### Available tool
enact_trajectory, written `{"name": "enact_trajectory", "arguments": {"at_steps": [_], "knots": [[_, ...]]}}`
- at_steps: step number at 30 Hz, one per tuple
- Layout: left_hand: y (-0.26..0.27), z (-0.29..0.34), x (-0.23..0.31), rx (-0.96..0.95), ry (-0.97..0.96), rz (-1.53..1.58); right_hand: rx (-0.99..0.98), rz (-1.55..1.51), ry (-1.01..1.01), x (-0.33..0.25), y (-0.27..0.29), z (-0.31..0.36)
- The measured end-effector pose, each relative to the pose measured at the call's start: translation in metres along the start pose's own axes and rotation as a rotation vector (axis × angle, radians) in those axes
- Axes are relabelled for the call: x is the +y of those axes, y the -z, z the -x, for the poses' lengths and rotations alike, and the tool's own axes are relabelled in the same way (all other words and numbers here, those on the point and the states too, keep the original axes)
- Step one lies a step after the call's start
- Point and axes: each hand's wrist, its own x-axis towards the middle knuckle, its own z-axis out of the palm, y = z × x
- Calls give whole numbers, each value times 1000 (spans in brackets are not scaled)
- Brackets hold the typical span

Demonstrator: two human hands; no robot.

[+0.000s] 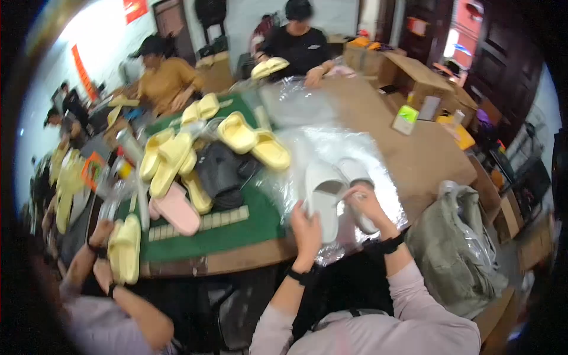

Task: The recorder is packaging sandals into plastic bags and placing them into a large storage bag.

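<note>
The left hand's (306,234) fingers are bent at the left side of a white slipper (324,216); whether they grip it, I cannot tell. The right hand (368,204) is over the second white slipper (354,168), fingers curled toward the gap between the pair; blur hides whether they are closed on anything. Both slippers lie side by side on shiny clear plastic (364,145), close to the near edge of the table (429,165). Room for sideways movement is on the right, over the brown tabletop, as far as a small green-and-white box (406,120) and the cartons (417,77). A bulky grey sack (447,242) stands at the right edge, near the right forearm. To the left, a green mat (260,222) crowds that side with yellow slippers (271,152), a black bag (218,177) and a pink slipper (177,210). Farther left, a co-worker holds a yellow pair (124,248).
</note>
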Motion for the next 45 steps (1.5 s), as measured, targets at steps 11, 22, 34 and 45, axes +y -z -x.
{"name": "enact_trajectory", "arguments": {"at_steps": [11, 22, 34, 45], "knots": [[23, 14, 2, -408, 294, 85, -148, 654, -160, 16, -27, -36], [1, -1, 20, -658, -581, -1073, 191, -571, -167, -29, 36, 0], [56, 9, 8, -398, -605, -1109, -301, -379, -68, -4, 30, 73], [73, -1, -11, -295, -380, -788, -1066, -579, -130, -6, 49, 87]]}}
